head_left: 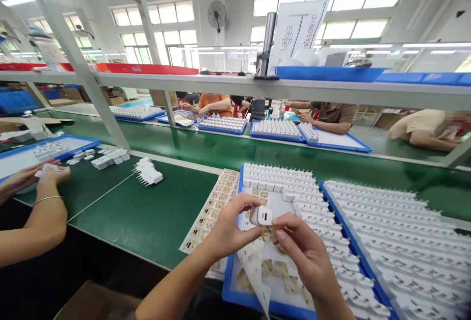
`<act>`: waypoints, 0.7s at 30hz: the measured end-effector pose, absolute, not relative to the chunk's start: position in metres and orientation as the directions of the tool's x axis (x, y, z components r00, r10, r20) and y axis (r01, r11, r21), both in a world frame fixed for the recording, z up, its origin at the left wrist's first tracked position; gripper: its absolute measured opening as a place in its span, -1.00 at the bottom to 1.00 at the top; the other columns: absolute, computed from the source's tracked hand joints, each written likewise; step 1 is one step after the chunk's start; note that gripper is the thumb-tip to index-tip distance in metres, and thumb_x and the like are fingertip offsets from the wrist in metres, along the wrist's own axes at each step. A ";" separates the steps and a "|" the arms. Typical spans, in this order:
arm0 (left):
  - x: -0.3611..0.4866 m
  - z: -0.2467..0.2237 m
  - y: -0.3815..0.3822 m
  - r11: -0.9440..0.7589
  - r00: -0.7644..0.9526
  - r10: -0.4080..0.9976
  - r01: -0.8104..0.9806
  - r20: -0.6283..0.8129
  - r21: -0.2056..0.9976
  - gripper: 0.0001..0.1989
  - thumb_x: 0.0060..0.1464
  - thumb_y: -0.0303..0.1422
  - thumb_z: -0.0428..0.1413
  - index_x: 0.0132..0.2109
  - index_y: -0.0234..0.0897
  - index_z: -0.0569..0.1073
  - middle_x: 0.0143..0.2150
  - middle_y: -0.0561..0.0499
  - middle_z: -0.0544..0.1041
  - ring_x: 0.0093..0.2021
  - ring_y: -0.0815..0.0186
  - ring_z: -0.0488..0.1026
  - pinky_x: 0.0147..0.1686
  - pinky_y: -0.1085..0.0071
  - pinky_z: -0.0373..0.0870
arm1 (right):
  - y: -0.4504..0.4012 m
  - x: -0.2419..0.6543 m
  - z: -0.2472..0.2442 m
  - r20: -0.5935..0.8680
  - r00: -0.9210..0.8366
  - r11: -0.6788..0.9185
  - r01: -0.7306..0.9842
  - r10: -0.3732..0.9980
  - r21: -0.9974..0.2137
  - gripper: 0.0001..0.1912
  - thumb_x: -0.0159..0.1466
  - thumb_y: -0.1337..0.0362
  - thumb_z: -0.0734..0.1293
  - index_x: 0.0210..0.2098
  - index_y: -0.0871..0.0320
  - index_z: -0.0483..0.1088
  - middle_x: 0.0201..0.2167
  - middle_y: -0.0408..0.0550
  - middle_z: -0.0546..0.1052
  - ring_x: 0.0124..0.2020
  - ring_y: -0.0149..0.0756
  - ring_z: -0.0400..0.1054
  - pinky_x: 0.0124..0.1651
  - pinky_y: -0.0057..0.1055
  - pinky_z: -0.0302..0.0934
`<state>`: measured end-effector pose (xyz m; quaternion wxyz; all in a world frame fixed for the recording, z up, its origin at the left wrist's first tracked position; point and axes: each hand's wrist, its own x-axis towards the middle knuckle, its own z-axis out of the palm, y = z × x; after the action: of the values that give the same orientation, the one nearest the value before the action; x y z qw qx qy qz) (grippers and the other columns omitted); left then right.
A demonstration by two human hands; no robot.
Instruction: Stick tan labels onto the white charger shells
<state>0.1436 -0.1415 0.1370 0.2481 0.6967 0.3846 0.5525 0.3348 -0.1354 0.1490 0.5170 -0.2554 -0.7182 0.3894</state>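
White, rounded plastic block with a dark slot [257,217] is pinched by the fingers of the left hand [233,224], above a blue-rimmed tray [235,299]. At its edge, the right hand's [303,251] fingers are bent close together; whether anything is gripped cannot be told. Beyond, white pronged blocks [270,182] are lined up.

The green bench [147,217] carries blue-rimmed trays [237,299], a label sheet [206,223] — and clustered white chargers [148,172].
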 end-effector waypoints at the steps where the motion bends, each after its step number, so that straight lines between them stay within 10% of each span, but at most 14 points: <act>1: 0.142 0.146 -0.138 -0.606 0.088 0.790 0.266 0.607 0.750 -0.63 0.00 -0.41 0.30 -0.02 -0.20 0.44 -0.06 -0.08 0.51 -0.01 0.19 0.50 0.02 0.21 0.55 | -0.135 0.333 0.154 0.571 -0.303 0.590 -0.034 0.763 -0.807 -0.88 0.32 0.24 0.34 -0.17 0.04 0.52 -0.36 -0.08 0.53 -0.40 -0.31 0.47 -0.38 -0.47 0.42; 21: 0.106 0.199 -0.115 -0.750 -0.122 0.638 0.126 0.760 0.650 -0.64 0.04 -0.41 0.31 -0.02 -0.16 0.44 -0.06 -0.02 0.44 -0.01 0.27 0.44 0.06 0.30 0.48 | -0.114 0.269 0.244 0.823 -0.047 0.806 -0.176 0.566 -0.565 -0.81 0.33 0.36 0.32 -0.11 0.00 0.51 -0.29 -0.12 0.52 -0.31 -0.37 0.41 -0.25 -0.46 0.37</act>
<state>0.1064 -0.1153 0.1988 0.1867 0.6359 0.3004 0.6860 0.2689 -0.1143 0.2435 0.6746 -0.1459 -0.6693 0.2750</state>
